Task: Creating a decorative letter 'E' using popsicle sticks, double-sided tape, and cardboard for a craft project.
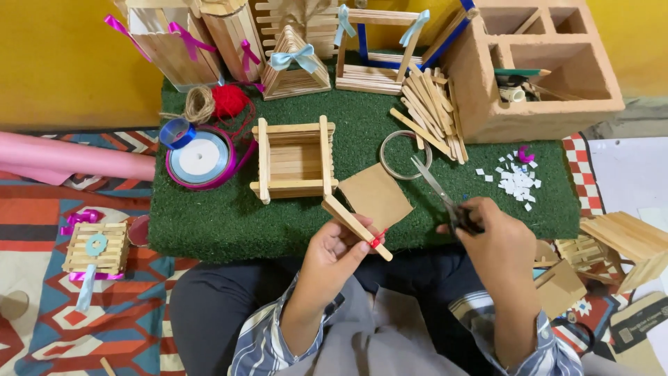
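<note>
Firstly, at the far left a pink paper roll (69, 161) lies on the patterned rug (118, 327), and below it sits a small flat stick raft (96, 247) with a blue ring on it. On the green turf mat (209, 223) there is a spool of purple ribbon (200, 159), with jute twine (200, 104) and red thread (230, 100) behind it. Near the middle of the mat stands an open box of wooden sticks (294, 160). Just beside it, the left hand (334, 261) is clenched around a few wooden sticks (355, 224) with a small red piece at their end; a brown cardboard piece (376, 195) lies touching these sticks. Further right, the right hand (497, 244) grasps the scissors (438, 189), whose blades point to a clear tape ring (405, 154). Loose sticks (431, 111) lean against a clay brick (536, 76), and small white paper bits (516, 181) lie scattered near it.
</note>
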